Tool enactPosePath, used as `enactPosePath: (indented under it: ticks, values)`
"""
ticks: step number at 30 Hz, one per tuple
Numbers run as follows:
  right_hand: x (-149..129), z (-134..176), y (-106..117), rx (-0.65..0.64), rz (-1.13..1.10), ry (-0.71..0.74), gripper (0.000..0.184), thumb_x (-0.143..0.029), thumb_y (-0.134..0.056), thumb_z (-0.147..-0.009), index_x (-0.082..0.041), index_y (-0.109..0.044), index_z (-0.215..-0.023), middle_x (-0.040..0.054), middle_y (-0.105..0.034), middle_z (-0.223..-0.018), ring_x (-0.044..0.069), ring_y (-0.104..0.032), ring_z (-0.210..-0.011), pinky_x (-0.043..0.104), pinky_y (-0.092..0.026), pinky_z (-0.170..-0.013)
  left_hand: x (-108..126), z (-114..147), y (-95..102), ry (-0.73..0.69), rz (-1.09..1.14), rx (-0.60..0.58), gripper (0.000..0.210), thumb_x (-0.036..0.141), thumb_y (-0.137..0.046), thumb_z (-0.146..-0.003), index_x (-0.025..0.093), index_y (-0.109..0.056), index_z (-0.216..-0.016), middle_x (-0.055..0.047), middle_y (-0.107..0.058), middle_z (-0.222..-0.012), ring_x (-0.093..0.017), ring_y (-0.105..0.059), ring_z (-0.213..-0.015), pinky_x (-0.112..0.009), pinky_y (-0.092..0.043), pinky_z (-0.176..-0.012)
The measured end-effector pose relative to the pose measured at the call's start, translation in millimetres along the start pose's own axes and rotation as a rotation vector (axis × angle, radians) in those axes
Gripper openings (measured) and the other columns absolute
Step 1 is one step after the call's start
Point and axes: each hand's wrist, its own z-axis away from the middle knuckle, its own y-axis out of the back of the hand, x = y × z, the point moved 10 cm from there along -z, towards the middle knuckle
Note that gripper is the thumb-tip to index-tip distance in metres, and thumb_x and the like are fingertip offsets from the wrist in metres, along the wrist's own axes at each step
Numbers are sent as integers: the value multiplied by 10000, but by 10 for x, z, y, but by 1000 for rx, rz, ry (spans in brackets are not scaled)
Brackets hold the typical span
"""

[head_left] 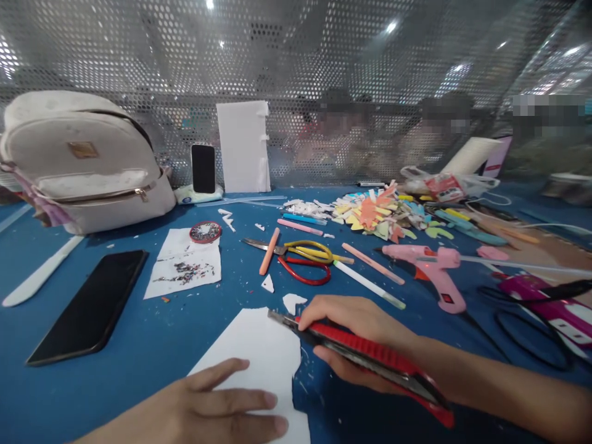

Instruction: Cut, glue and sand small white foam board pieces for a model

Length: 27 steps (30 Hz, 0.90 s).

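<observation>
A white sheet of foam or card [259, 351] with a cut, uneven right edge lies on the blue table. My left hand [217, 401] rests flat on it, fingers spread. In my right hand [356, 327] is a red utility knife [370, 351], its blade out and its tip over the sheet's upper edge. Small white offcuts [293, 302] lie just beyond the blade. Scissors [296, 254] with yellow and red handles lie farther back, among several markers such as a white one [370, 285].
On the right are a pink glue gun [430, 265], a pink power strip [550, 308] and a heap of coloured scraps [374, 213]. A phone [92, 308], a paper with shavings [185, 265] and a backpack [87, 160] are on the left. A perforated metal screen [287, 68] stands behind.
</observation>
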Motion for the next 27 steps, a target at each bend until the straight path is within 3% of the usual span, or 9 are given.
enactPosePath:
  ticks: [3,6,10,14,19,24,27]
  values:
    - [28,1,79,27,14,-9,232,-189,-518,-908,-192,-531,-1139,20,-672,-884,133,-625,-710,214,-454,-654,-35,-13,-24,-8,-99,-35,471,273,-184,-1079,233,-443,-1470,68,-562,-1444,-18,-342,-1450,-278,-106,-1257]
    - [56,34,202,89,39,-48,183,-178,-504,-898,-197,-531,-1078,-3,-652,-769,132,-597,-617,223,-435,-590,-130,1,84,-13,-226,-41,470,351,-319,-1069,215,-372,-1516,45,-507,-1498,-87,-361,-1457,-251,-257,-1209]
    - [72,103,287,127,40,-113,134,-150,-463,-886,-223,-520,-982,-40,-610,-655,123,-566,-535,224,-419,-542,-285,99,272,-29,-297,-58,554,475,-410,-1032,294,-305,-1544,13,-373,-1593,-201,-358,-1473,-368,-390,-1139]
    - [88,141,222,46,-3,-171,151,-143,-451,-893,-227,-525,-995,-40,-630,-654,119,-563,-492,218,-422,-501,-425,229,363,84,-293,4,491,519,-324,-1040,357,-387,-1500,54,-327,-1617,-152,-336,-1479,-325,-404,-1132]
    - [115,88,185,32,-47,-199,140,-147,-504,-902,-227,-548,-1007,-23,-666,-733,115,-600,-542,197,-421,-485,-297,241,320,23,-259,53,421,430,-275,-1064,375,-528,-1397,75,-303,-1627,-159,-345,-1474,-311,-426,-1125]
    - [-22,46,218,86,-25,-116,161,-125,-520,-829,-236,-540,-943,-52,-605,-672,98,-549,-512,195,-407,-508,-317,217,328,-23,-284,-5,443,443,-250,-1070,370,-493,-1433,36,-369,-1600,-175,-365,-1469,-360,-375,-1173]
    - [-99,61,258,105,20,-85,185,-100,-501,-833,-230,-532,-960,-41,-599,-669,105,-543,-515,208,-392,-508,-316,215,370,-35,-205,-7,483,443,-229,-1071,301,-467,-1467,-1,-472,-1537,-173,-430,-1430,-379,-337,-1196]
